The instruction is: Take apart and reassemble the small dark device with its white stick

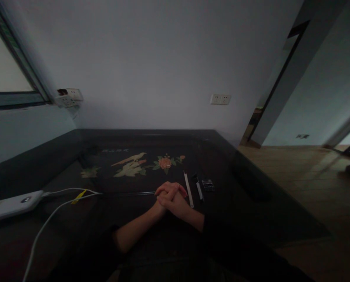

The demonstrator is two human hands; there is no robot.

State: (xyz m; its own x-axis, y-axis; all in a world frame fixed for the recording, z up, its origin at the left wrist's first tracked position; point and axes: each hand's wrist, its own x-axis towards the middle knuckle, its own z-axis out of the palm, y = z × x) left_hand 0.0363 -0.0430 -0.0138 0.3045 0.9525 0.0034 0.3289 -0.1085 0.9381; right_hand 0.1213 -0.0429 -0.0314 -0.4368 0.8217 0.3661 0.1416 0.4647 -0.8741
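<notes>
My left hand (pixel 161 199) and my right hand (pixel 176 203) are clasped together over the dark table, fingers interlaced and folded around each other. The right hand lies over the left, hiding part of its fingers. No object shows between them. Just right of the hands lies a long, thin, pale strip (pixel 188 188) with a small hole at its near end. Beside it is a slim tool with a black head and grey handle (pixel 199 189), its exact kind unclear. A small clear packet with dark pieces (pixel 208 185) sits farther right.
The glossy dark table (pixel 236 211) bears a bird-and-flower picture (pixel 165 163). On the left, a white box-shaped device (pixel 13 206) connects to a white cable (pixel 50 219) with a yellow tag (pixel 79 196). Behind are a wall and sockets (pixel 220 99); wooden floor (pixel 280 164) lies right.
</notes>
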